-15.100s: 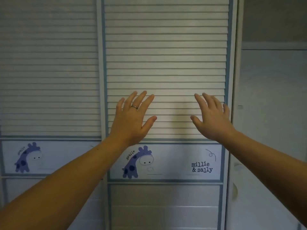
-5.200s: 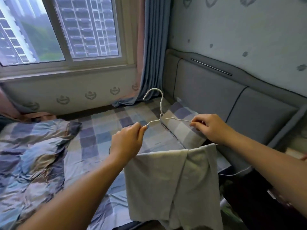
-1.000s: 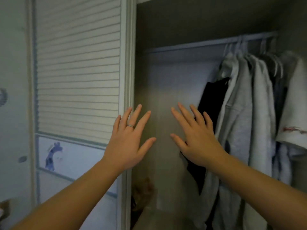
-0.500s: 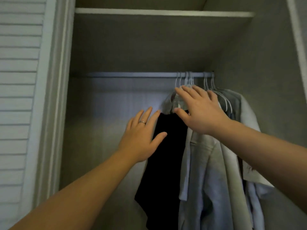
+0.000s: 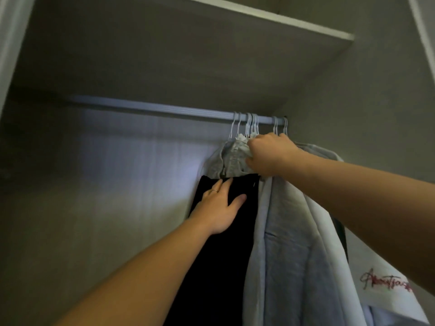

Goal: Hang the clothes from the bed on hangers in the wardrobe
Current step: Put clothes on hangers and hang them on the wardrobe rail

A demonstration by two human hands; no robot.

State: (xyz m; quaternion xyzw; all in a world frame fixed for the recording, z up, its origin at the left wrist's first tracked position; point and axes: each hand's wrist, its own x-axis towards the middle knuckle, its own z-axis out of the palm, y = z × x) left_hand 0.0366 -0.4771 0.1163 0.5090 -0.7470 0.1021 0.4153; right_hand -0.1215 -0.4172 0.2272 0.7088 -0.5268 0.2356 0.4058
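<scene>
Curling the right grip [image 5: 270, 156] round the bunched top of a grey garment [image 5: 231, 158], right under the hangers [image 5: 250, 124] on the rail [image 5: 153, 107] in the wardrobe [image 5: 376, 102]. Pressing the left grip [image 5: 219, 208] flat, fingers straight, on the black garment [image 5: 223, 267] hanging just beside it. Hanging further right, white shirt [image 5: 381, 304] with red lettering.

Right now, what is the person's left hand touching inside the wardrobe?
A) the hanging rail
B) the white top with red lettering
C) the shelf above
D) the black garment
D: the left hand lies flat, fingers straight, against the black garment, while the right hand holds the top of a grey garment higher up.
</scene>
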